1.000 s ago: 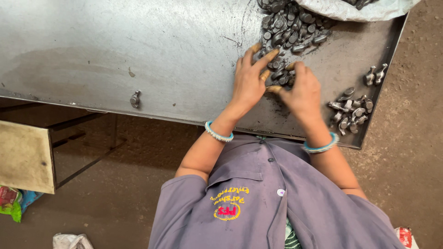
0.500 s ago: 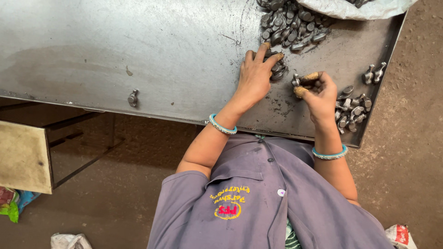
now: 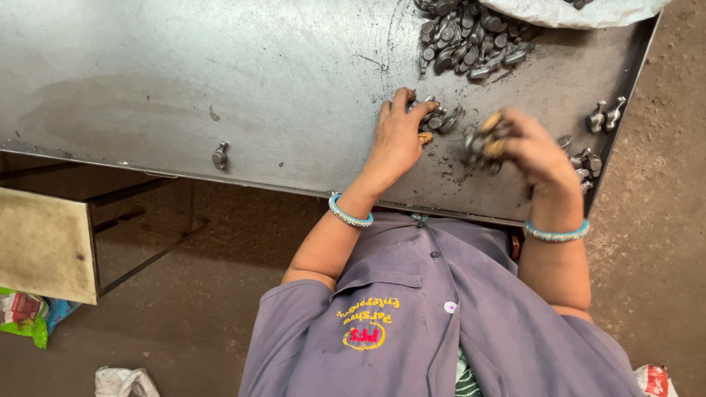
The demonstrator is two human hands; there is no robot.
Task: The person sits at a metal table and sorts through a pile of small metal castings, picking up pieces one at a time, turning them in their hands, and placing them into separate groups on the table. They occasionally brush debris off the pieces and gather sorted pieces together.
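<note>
Down on the grey steel bench (image 3: 220, 66), the left hand (image 3: 397, 136) lies flat and open, palm down, fingers spread toward twelve o'clock, its fingertips touching a small cluster of dark metal parts (image 3: 437, 119). Just beside it at three o'clock, the right hand (image 3: 533, 151) is lifted slightly off the surface and curled closed around a few of the same metal pieces (image 3: 482, 143), which show between thumb and fingers; the hand is blurred, so the exact grip is hard to read. At twelve o'clock from both hands sits a larger heap of parts (image 3: 471, 37), partly under the edge of a white sack (image 3: 566, 11). At three o'clock from the right hand, near the bench's edge, a few more pieces (image 3: 588, 158) lie scattered, with a pair (image 3: 604, 116) standing apart at two o'clock. Well away at nine o'clock, a single part (image 3: 219, 156) rests alone near the front edge. Both wrists wear light blue bangles (image 3: 349, 213).
</note>
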